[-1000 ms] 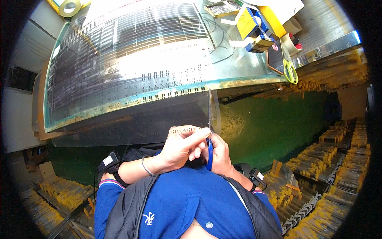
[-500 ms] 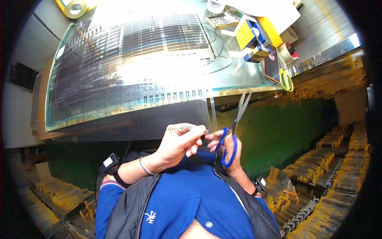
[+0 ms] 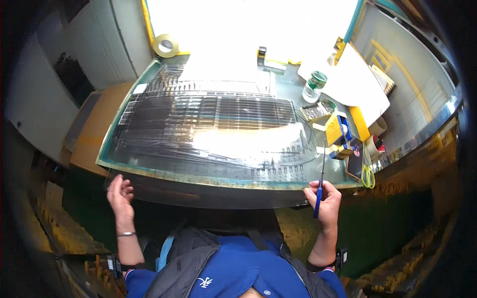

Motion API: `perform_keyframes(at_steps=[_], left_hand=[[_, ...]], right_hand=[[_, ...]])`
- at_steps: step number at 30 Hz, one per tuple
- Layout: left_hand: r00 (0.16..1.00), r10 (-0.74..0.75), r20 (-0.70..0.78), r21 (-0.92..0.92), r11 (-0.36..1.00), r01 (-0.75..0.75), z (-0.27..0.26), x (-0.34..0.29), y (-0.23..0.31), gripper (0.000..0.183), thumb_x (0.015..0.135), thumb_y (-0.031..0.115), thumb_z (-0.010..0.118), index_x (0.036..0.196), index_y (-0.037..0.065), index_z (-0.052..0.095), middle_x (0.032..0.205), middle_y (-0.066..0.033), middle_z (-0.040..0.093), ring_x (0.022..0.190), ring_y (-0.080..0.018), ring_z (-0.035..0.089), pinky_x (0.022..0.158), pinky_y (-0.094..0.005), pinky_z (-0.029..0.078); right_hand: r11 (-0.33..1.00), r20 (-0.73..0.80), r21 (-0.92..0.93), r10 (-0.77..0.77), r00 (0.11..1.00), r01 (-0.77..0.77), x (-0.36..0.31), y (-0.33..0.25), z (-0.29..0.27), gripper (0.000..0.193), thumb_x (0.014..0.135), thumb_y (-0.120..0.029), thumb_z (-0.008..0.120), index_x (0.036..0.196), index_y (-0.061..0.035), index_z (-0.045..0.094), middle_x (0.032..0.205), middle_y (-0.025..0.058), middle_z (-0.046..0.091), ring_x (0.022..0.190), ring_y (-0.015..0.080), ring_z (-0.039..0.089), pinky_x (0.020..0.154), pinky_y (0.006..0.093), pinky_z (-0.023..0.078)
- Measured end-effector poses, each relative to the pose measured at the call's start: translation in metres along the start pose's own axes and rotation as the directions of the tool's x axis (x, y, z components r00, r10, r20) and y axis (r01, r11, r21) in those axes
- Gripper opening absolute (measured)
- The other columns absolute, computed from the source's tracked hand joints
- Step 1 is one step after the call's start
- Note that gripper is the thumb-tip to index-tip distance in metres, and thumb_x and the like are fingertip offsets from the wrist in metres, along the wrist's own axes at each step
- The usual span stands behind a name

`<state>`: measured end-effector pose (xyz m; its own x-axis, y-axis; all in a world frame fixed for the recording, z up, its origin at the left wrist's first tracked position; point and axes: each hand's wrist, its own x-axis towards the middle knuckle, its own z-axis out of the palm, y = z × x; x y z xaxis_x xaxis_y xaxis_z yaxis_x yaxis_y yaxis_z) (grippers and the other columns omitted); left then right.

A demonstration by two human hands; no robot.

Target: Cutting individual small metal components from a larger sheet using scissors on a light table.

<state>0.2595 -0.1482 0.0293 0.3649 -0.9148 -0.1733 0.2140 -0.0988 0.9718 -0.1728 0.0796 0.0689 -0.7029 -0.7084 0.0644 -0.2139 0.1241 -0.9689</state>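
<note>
My right hand [image 3: 328, 203] is closed round the blue handles of a pair of scissors [image 3: 318, 198]. Their narrow blades point up and away, over the front edge of the glass-topped table [image 3: 213, 177]. Far to the left, by the table's front left corner, my left hand [image 3: 120, 196] is raised with its fingers curled. A faint blurred streak shows beside its thumb, too unclear to name. Across the glass lie dark, see-through film sheets [image 3: 164, 119] printed with grids and rows of small marks, partly washed out by glare.
Right of the films stand a tape dispenser [image 3: 339, 128], a jar with a green lid [image 3: 314, 85], a tray of small pieces [image 3: 318, 110] and yellow-green scissors [image 3: 367, 176]. A tape roll [image 3: 165, 45] lies at the back left. A cardboard box [image 3: 94, 131] stands left of the table.
My hands have moved apart, the left far to the left, the right rightward with the scissors. The marked strip earlier in my left hand is no longer clearly visible. The view now takes in more table.
</note>
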Motion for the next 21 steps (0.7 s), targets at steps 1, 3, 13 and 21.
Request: perform_keyframes(at_steps=[1, 3, 13, 21], left_hand=[[0.996, 0.042, 0.079, 0.092, 0.995, -0.049, -0.012, 0.012, 0.015, 0.026, 0.080, 0.024, 0.061, 0.099, 0.008, 0.057, 0.073, -0.0025, 0.060, 0.055, -0.0072, 0.055, 0.041, -0.0155, 0.037], [0.958, -0.017, 0.286, 0.371, 0.924, -0.094, -0.024, 0.023, 0.044, 0.027, 0.081, 0.020, 0.060, 0.102, 0.003, 0.055, 0.073, -0.0074, 0.062, 0.051, -0.0088, 0.057, 0.037, -0.0158, 0.038], [0.794, 0.176, 0.582, 0.090, 0.956, -0.278, 0.005, 0.067, 0.093, 0.025, 0.090, 0.016, 0.048, 0.110, 0.002, 0.053, 0.077, -0.0109, 0.062, 0.047, -0.0077, 0.056, 0.040, -0.0134, 0.042], [0.826, 0.143, 0.545, -0.018, 0.987, -0.158, 0.083, 0.139, 0.092, 0.031, 0.089, 0.015, 0.050, 0.118, 0.005, 0.048, 0.089, -0.0110, 0.061, 0.060, -0.0077, 0.057, 0.051, -0.0130, 0.047]], right_hand=[[0.999, -0.016, -0.028, -0.019, 1.000, 0.018, 0.000, 0.005, -0.002, 0.019, 0.071, -0.004, 0.069, 0.085, 0.0015, 0.058, 0.070, 0.0010, 0.060, 0.064, 0.0044, 0.053, 0.059, 0.0183, 0.043], [1.000, -0.013, -0.010, 0.008, 1.000, -0.008, -0.001, 0.004, -0.002, 0.019, 0.071, -0.004, 0.068, 0.085, 0.0021, 0.058, 0.070, 0.0020, 0.060, 0.064, 0.0048, 0.054, 0.059, 0.0182, 0.043], [0.955, -0.008, 0.273, 0.120, 0.993, -0.113, -0.019, 0.011, 0.008, 0.018, 0.073, -0.001, 0.067, 0.088, 0.0033, 0.058, 0.073, 0.0078, 0.062, 0.061, 0.0097, 0.059, 0.056, 0.0204, 0.048], [0.933, -0.178, 0.349, 0.158, 0.971, -0.088, -0.034, 0.024, -0.010, 0.016, 0.076, -0.007, 0.065, 0.087, 0.0008, 0.058, 0.076, 0.0102, 0.065, 0.060, 0.0116, 0.060, 0.052, 0.0193, 0.045]])
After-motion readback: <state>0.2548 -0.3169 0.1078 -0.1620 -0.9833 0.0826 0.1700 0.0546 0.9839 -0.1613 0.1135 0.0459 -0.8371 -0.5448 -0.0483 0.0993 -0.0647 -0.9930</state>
